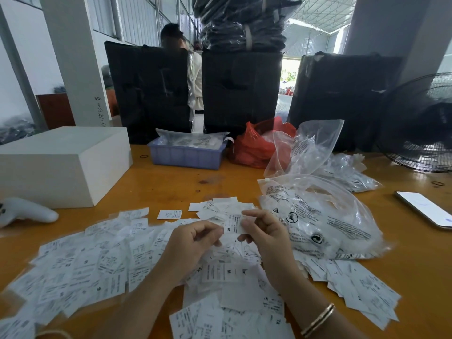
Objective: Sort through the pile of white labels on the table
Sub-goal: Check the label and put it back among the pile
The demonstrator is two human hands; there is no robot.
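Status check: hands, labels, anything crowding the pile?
Right hand grips an M label; left hand curled beside it. Pile of labels spread across table. Clear plastic bag crowds the right side.

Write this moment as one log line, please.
step: sorting labels | right hand: pinches label marked M | left hand: fingers curled, grip unclear | pile: spread on table

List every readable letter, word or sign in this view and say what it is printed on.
"M" on the label pinched by the right hand.
"M" on a label lying in the pile.
"S" on a label between the hands.
"XS", seen sideways, on a label beside the left hand.
Fine print on the labels and clear bag: too small to read.
Writing on the white pillar: illegible.
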